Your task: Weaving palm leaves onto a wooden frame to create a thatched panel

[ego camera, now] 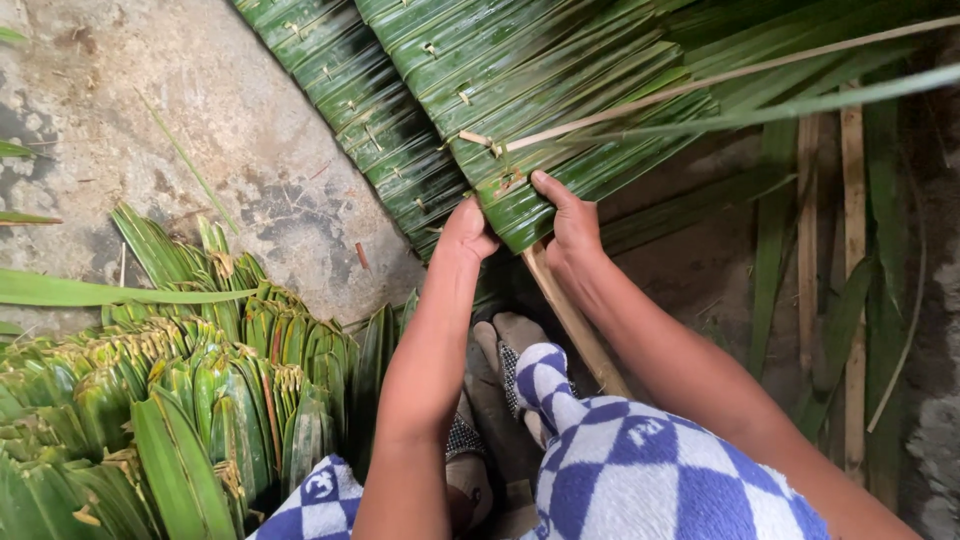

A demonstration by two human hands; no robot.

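both hands pinch the end of the leaf panel point(520, 200) over the batten point(575, 325): left hand point(465, 235) fingers curled on its edge, right hand point(570, 220) thumb flat on top. leaves look light, pliant, tear-prone; best gripped at the fold.

A rough outdoor work spot for leaf thatching is showing here: folded green leaves point(200, 400) are lying stacked on a cracked concrete floor point(230, 130), stitched leaf panels point(480, 90) are spreading beside bamboo strips point(850, 300)
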